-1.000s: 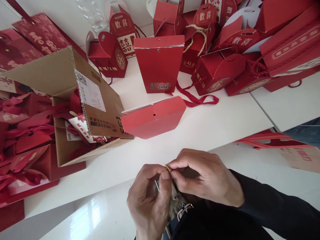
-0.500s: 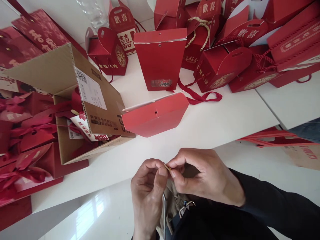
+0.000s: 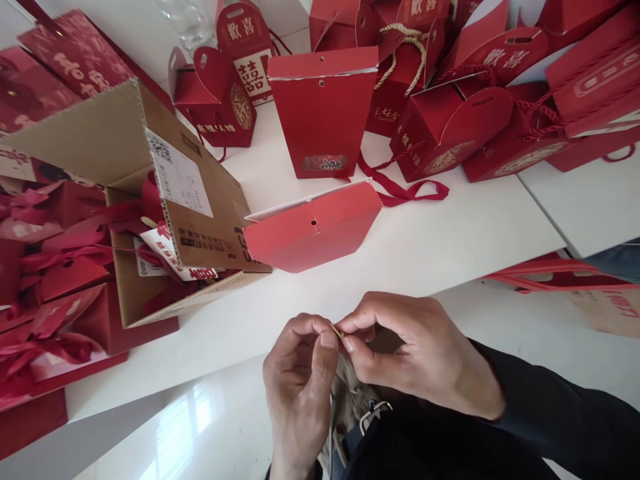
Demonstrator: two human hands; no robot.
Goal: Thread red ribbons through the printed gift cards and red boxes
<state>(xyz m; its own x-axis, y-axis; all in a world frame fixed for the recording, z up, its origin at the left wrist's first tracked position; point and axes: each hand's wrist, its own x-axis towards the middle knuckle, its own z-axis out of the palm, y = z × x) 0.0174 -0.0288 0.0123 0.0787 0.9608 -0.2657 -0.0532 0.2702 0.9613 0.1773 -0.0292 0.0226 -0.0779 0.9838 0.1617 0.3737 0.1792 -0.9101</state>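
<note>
Just in front of the table's edge, my left hand (image 3: 303,383) and my right hand (image 3: 405,347) meet at the fingertips. Both pinch a small, thin, gold-coloured pin (image 3: 338,331) between thumb and forefinger. Its exact shape is partly hidden by the fingers. Beyond the hands, a red paper box (image 3: 314,230) with a single round hole in its flap lies on the table. Behind that stands a taller red box (image 3: 323,120), upright, with a small window near its bottom and a hole near its top. A red ribbon (image 3: 413,193) lies at its right.
An open cardboard carton (image 3: 210,220) with red items and a printed card inside stands at the left. Beside it are several red boxes with bows (image 3: 65,320). More red gift boxes (image 3: 450,127) crowd the back right of the white table (image 3: 475,233). A clear plastic bottle (image 3: 187,23) is behind.
Both hands keep their pinch on the gold-coloured pin and shift slightly to the right in view. The boxes have not moved on the table; the camera view has shifted a little.
</note>
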